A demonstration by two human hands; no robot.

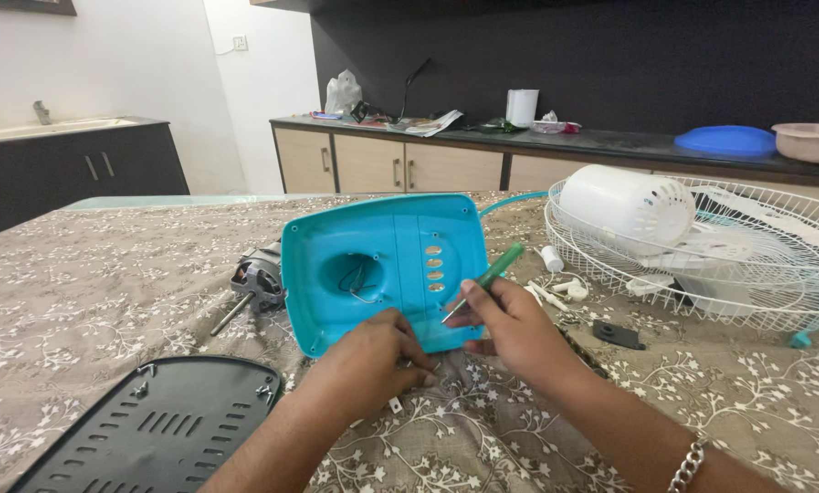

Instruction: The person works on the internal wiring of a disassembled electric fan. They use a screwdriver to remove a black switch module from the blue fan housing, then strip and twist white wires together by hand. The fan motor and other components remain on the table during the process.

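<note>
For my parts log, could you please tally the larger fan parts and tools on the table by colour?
Teal: 1, the base housing steadied by the left hand
Green: 1, the screwdriver in the right hand
White: 2, the wire grille and motor cover
Black: 1, the vented plate
Metal: 1, the motor
Total: 6

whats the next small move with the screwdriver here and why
Probably lower the tip a little onto the teal fan base. The right hand holds the green screwdriver angled at its lower inside edge, while the left hand steadies that edge.
</note>
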